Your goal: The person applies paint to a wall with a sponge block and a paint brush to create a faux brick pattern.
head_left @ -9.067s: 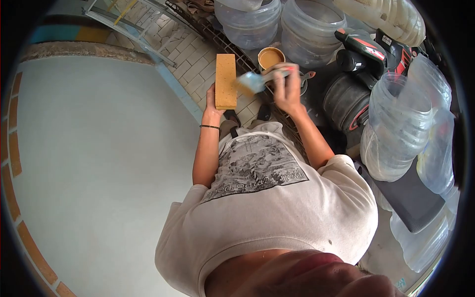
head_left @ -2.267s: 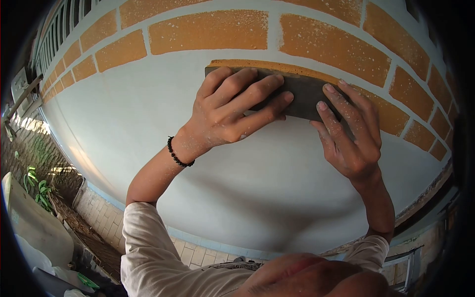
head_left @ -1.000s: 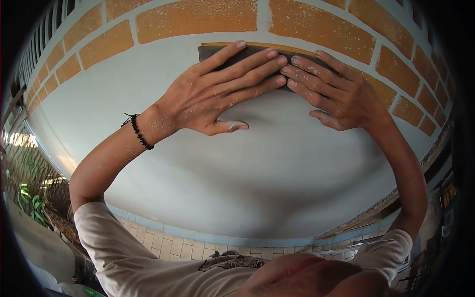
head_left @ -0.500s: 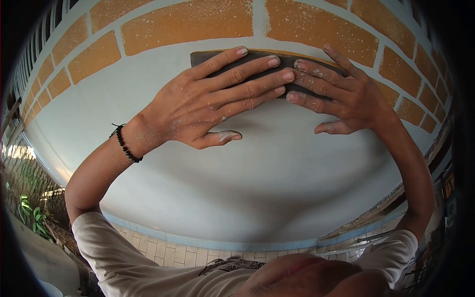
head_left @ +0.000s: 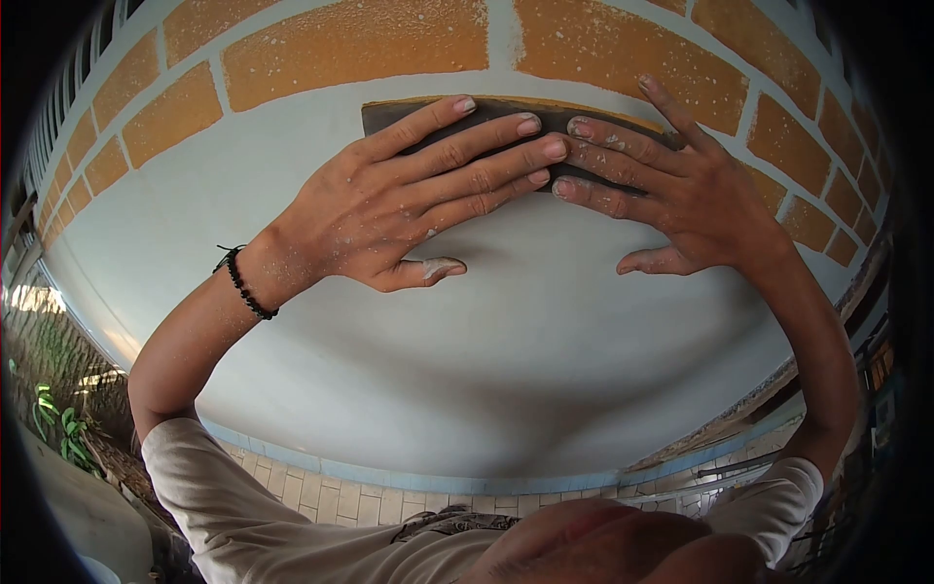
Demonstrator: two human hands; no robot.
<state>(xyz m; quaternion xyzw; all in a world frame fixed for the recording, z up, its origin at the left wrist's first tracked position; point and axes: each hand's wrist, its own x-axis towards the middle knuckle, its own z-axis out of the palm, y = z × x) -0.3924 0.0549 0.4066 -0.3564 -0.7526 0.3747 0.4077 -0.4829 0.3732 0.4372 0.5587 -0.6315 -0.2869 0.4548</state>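
Observation:
A dark flat sheet with a yellowish top edge point(head_left: 381, 117) lies against the white wall surface point(head_left: 486, 341), just under the orange brick pattern point(head_left: 360, 49). My left hand point(head_left: 399, 195), specked with white and with a black bracelet at the wrist, lies flat over the sheet's left part, its fingers stretched to the right. Over the right part rests my right hand point(head_left: 671, 185), fingers spread and pointing left, tips spotted white. The fingertips of both hands nearly meet at the middle of the sheet. Neither hand is wrapped round it.
Below the wall run a light blue border point(head_left: 389, 477) and a tiled floor point(head_left: 350, 501). Green leaves point(head_left: 73, 438) and a rough brown surface stand at the lower left. Dark bars show at the upper left edge.
Both hands and the dark sheet have shifted slightly to the left against the wall. The right thumb sits a little lower. The brick pattern appears slightly shifted too.

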